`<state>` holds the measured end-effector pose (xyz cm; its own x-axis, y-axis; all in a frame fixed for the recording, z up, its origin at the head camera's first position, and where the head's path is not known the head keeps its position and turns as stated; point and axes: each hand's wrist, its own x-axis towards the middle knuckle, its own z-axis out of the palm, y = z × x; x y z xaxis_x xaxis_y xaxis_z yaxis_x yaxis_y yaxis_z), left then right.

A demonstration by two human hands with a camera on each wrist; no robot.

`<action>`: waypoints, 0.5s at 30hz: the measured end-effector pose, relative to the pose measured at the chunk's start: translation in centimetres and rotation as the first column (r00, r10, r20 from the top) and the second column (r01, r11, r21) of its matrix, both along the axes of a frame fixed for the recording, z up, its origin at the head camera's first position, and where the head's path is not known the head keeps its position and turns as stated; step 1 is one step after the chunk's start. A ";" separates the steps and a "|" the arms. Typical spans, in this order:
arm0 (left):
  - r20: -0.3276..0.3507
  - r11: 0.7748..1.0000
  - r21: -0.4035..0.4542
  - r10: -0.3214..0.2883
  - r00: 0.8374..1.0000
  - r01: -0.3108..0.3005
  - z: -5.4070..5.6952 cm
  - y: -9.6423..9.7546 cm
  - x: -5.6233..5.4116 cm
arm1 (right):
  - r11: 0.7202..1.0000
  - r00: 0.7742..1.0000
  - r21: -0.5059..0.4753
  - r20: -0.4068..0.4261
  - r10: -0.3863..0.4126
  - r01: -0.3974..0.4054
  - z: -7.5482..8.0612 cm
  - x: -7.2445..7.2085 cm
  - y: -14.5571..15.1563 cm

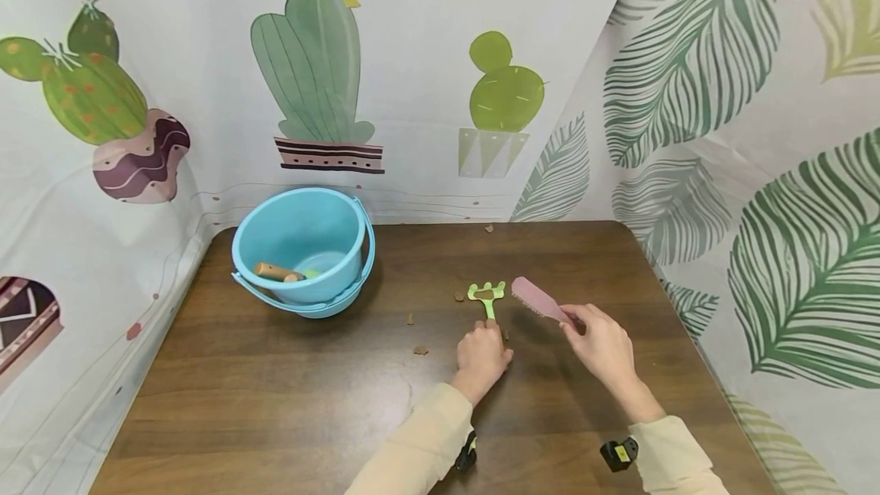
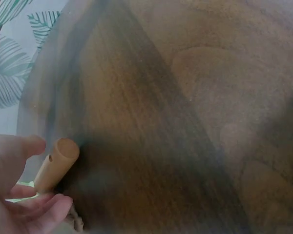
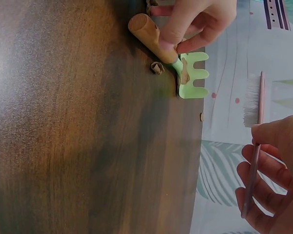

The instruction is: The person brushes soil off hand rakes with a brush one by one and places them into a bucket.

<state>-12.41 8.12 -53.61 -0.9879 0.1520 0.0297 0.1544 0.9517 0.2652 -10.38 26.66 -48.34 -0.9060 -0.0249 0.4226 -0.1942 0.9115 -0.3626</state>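
Note:
My left hand [image 1: 481, 356] holds a small hand rake by its wooden handle [image 3: 149, 36], low over the table. The rake's light green, three-pronged head [image 1: 486, 295] points away from me and carries a brown patch like dirt. To its right, my right hand [image 1: 603, 344] grips a pink brush [image 1: 538, 299] by its thin handle. The brush is raised beside the rake, its white bristles [image 3: 251, 100] apart from the green head. In the left wrist view, the handle's round end [image 2: 67, 147] shows between thumb and fingers.
A light blue bucket [image 1: 296, 208] with its handle down stands at the back left, holding a wooden-handled tool [image 1: 275, 272]. Brown flakes [image 1: 421, 350] lie scattered on the wooden table [image 1: 289, 396]. Patterned cloth [image 1: 419, 82] hangs behind and at the sides.

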 end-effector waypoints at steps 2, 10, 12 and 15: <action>-0.012 1.000 0.002 0.017 1.000 -0.017 -0.3 0.1 0.0 | 1.000 1.000 0.000 -0.002 0.000 0.000 0.0 0.0 0.0; -0.001 0.998 -0.032 0.055 0.998 -0.055 -0.5 0.6 0.0 | 1.000 1.000 -0.005 0.000 0.001 -0.001 -0.1 0.1 0.0; -0.002 0.997 -0.040 0.066 0.998 -0.066 -0.5 0.8 0.0 | 1.000 1.000 -0.006 0.000 0.001 -0.001 -0.2 0.1 0.0; 0.001 0.996 -0.031 0.087 0.996 -0.087 -0.4 0.8 0.0 | 1.000 1.000 -0.009 0.002 -0.001 0.001 -0.2 0.1 0.0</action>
<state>-12.43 8.91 -54.01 -0.9975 0.0659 0.0238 0.0697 0.9693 0.2356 -10.25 26.63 -48.59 -0.9068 -0.0202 0.4211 -0.1927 0.9083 -0.3713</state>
